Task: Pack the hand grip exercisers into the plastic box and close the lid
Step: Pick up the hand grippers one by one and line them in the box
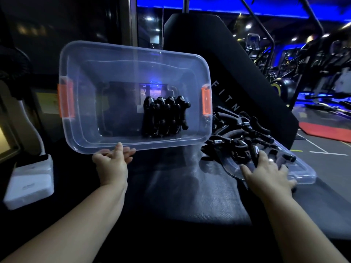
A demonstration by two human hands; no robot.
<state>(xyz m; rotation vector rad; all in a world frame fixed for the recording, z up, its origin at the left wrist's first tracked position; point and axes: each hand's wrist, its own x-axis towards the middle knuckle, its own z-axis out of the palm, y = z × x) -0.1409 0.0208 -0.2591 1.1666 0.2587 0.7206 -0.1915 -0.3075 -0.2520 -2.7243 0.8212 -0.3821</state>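
A clear plastic box [91, 118] with orange side latches stands in front of me, open at the top. Several black hand grip exercisers [165, 115] lie packed in a row at its right end. My left hand [112, 158] rests against the box's near rim, fingers spread and holding nothing. To the right, a pile of loose black exercisers [241, 133] lies on the clear lid [302, 173], which is flat on the surface. My right hand [266, 171] is down on the near edge of that pile, fingers around one black exerciser [253, 151].
A white box-shaped device [28, 183] sits at the left edge of the dark padded surface [180, 186]. A tall black upright pad [224, 54] rises behind the box. Gym machines and a red mat [326, 131] fill the floor at the right.
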